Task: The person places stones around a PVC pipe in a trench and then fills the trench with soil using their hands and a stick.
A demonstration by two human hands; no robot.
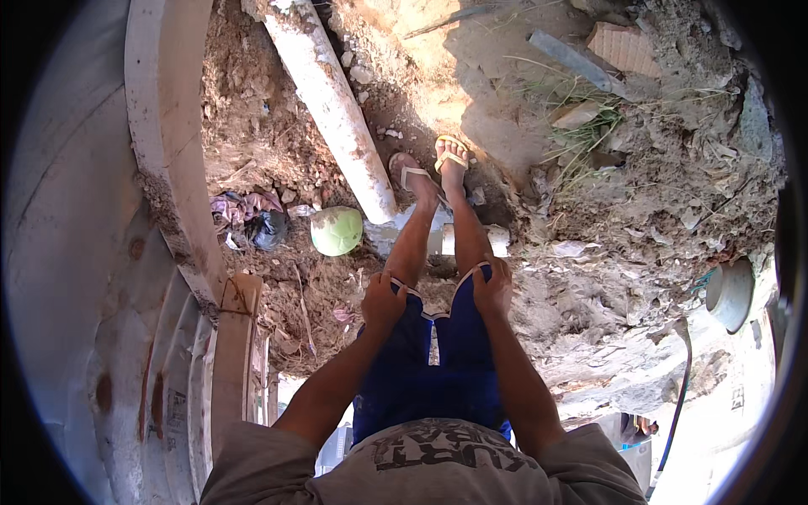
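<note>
**Site note: both hands at the knees, footing uneven**

Clock hub: the person's knees. From where I stand, the left hand [384,301] bears on the left leg of the blue shorts [431,370], and the right hand [495,291] on the right leg, both close to the hem. Neither carries a tool. Whether the fingers pinch cloth or merely rest cannot be told; undersides hidden. The shorts lie at the hub, running to 6 o'clock.

Surroundings: sandals [451,158] at 12; a white post [324,101] lying at 11, its near end beside the left foot; a green ball [337,232] at 10; a brick [624,49] at 1; a metal bowl [729,295] at 3.

Assessment: as a support, this hold would work best with palms flat, load shared evenly and elbows loose. Both soles should sit fully on firm ground, toes clear of the post; the loose soil looks liable to shift.
</note>
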